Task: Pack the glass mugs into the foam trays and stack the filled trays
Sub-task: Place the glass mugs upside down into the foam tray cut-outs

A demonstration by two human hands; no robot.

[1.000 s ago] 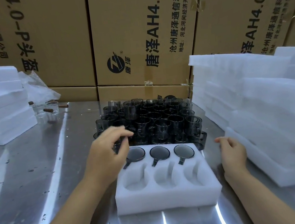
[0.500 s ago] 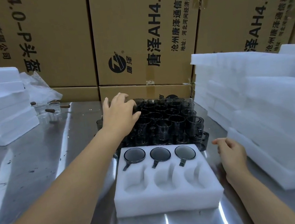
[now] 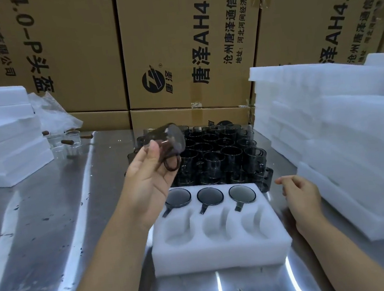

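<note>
Sideways black print on the left carton at the worktop's far edge, "4.0-P头盔" and "有限公司", middle carton reading "唐泽AH4.0", "沧州唐泽通信科技", "地址:河北河间经济开发区", round logo with "唐泽" beside it, right carton reading "泽AH4.0-P" and "沧州唐泽通信科技"

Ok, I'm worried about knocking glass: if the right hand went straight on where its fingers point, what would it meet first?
Probably the dark mug at the cluster's near right corner, behind the foam tray. The right hand points left toward it, but depth is unclear.
</note>
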